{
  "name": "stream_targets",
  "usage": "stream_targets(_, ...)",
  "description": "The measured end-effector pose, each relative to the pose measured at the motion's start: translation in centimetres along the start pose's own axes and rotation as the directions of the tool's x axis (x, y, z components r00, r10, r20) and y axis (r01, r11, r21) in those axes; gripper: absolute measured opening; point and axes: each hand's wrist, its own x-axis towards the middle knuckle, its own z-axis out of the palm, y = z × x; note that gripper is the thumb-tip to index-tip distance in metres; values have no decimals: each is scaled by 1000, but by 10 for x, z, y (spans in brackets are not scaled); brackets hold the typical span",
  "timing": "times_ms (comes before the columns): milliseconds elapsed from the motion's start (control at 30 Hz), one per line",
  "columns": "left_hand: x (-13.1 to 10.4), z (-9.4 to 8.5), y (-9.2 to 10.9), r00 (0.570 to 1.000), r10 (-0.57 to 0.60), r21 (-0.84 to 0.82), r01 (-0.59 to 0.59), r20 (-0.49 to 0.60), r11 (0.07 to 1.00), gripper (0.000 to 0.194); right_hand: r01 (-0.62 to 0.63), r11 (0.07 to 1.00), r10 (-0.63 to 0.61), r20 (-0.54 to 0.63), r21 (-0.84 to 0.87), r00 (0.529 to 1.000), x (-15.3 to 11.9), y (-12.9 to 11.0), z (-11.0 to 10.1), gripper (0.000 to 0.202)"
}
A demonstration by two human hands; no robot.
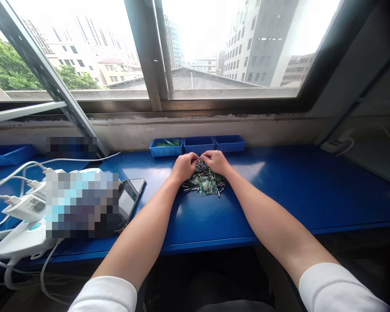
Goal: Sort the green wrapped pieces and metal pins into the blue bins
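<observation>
On the glossy blue tabletop (279,186), a white plastic power strip (22,238) crowded with white chargers (25,209) is sitting at left, a dark-edged rectangular phone (134,190) lying near it. Three blue rectangular plastic bins (199,144) are standing behind, the leftmost holding green pieces (169,143). The left hand (183,166) is curling its fingers, partly hiding a loose heap of thin silvery metal rods and flat green boards (208,185) before the bins. The right hand (217,162) is curling alike; I cannot tell whether either is gripping anything.
</observation>
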Motion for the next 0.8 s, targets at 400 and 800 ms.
stream_targets(400,1,3,-5,992,-116,-25,115,-56,993,40,-87,981,98,-57,174,994,3,3,-4,23)
stream_targets(800,4,4,-6,942,-310,69,320,-125,945,36,-265,866,277,-34,-423,960,10,19,-7,63)
